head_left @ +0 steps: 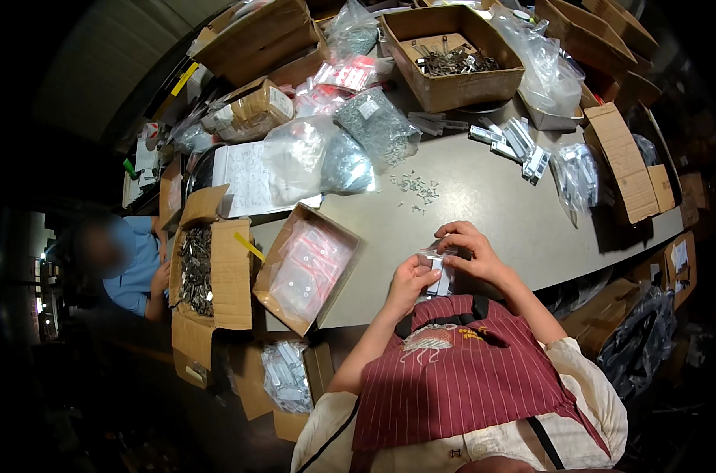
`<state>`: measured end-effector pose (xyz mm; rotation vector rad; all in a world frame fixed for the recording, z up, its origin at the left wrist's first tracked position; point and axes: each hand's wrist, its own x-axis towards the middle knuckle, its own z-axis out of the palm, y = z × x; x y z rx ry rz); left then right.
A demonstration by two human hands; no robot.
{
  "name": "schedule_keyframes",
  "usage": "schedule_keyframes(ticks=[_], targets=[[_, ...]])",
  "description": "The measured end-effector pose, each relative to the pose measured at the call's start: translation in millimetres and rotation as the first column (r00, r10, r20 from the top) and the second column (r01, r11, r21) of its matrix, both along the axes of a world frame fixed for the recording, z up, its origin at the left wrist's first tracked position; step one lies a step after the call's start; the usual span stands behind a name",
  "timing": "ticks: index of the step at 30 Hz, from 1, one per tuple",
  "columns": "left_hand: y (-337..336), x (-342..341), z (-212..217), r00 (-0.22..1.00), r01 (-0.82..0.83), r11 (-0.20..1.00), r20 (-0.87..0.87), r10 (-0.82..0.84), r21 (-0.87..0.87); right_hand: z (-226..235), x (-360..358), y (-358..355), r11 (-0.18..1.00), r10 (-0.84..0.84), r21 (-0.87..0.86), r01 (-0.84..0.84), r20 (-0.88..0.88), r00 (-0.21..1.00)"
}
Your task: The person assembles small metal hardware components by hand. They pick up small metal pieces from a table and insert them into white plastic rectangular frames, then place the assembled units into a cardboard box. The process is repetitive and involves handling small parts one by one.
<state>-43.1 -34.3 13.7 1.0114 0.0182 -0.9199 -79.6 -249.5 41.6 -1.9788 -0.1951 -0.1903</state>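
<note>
Beside open tabletop (pixel 500 201), near its edge, hands (pixel 410 285) handle a bag (pixel 445 279).

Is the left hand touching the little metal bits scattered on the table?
Apart: the head view shows bare tabletop between the left hand and the little metal bits.

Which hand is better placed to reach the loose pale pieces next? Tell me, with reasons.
Right, probably: the right hand is nearer the loose pale pieces, on their side of the small packet; the left hand lies farther off, gripping that packet.
</note>
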Motion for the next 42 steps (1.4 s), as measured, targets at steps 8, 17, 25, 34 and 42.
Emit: schedule_keyframes(ticks=[8,17,25,34,42], targets=[[3.3,-0.3,-18.7,1.000,0.001,1.000,-0.027,-0.001,-0.008,-7.1,1.8,3.0,0.997,-0.013,-0.070,0.018,0.074,0.997],[5.3,-9.9,-13.8,0.991,-0.064,0.998,-0.116,0.065,0.013,-31.2,-17.4,15.8,0.949,0.079,0.315,0.006,-0.256,0.964],[11.1,-8.5,-9.5,0.987,-0.022,0.998,-0.156,0.030,0.052,-31.4,-19.9,16.0,0.972,0.147,0.209,-0.102,-0.211,0.966],[24.9,-11.8,-3.0,0.998,0.058,0.972,0.009,-0.062,0.226,-25.4,-25.4,18.9,0.957,0.237,0.223,-0.187,-0.227,0.945],[33.4,-12.6,4.3,0.994,0.051,0.955,0.077,-0.077,0.291,-22.1,-22.9,23.5,0.945,0.282,0.231,-0.230,-0.230,0.931]])
